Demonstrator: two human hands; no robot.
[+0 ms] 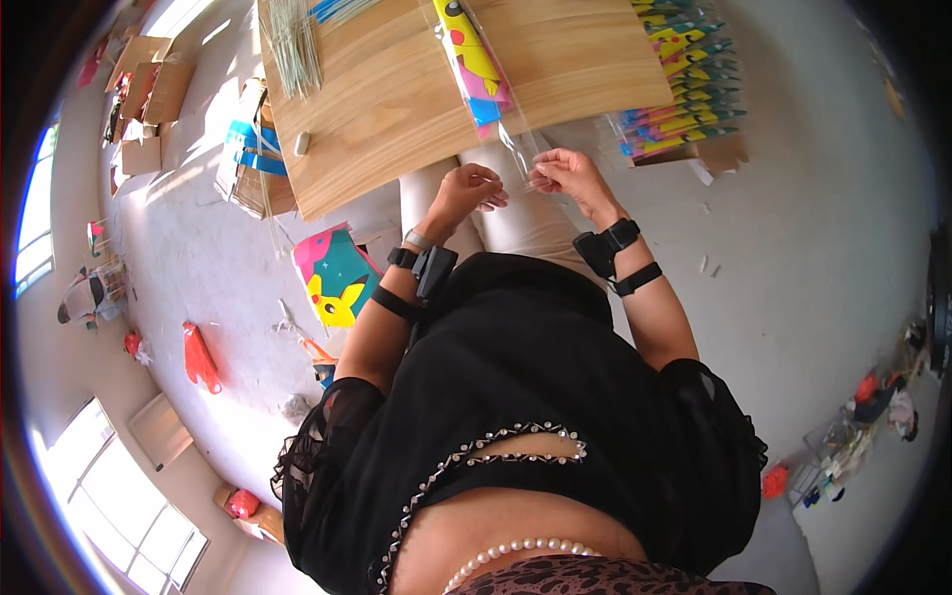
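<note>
A folded, brightly printed item (474,61), yellow, pink and blue, lies at the table's near side inside a long clear plastic sleeve (516,149). The empty end of that sleeve hangs over the edge above my lap. My right hand (575,180) pinches the sleeve's near end between thumb and fingers. Just left of it, my left hand (462,201) has its fingers bent and brought together. Whether a thin bit of plastic is between them cannot be made out.
Thin pale sticks (293,45) lie on the wooden table (387,109), with a small grey block (301,144) near its left edge. Packed items (689,84) are stacked at the right. A bag (253,159) and a printed sheet (337,276) are at the left.
</note>
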